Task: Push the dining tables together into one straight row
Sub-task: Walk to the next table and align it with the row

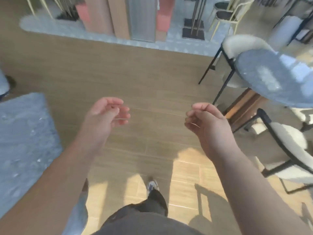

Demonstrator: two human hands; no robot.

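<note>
A grey marble dining table (23, 141) fills the left edge of the view, its corner near my left forearm. A second grey marble table (274, 77) with a rounded end stands at the right. My left hand (106, 116) and my right hand (205, 119) hang in the air over the wooden floor between the two tables. Both have loosely curled fingers, hold nothing and touch neither table. The frame is blurred by motion.
White padded chairs with black frames (288, 150) stand around the right table, one (240, 46) behind it. A long grey platform (101, 38) with wooden and pink columns crosses the back. Wooden floor (152, 82) lies between. My shoe (152, 184) shows below.
</note>
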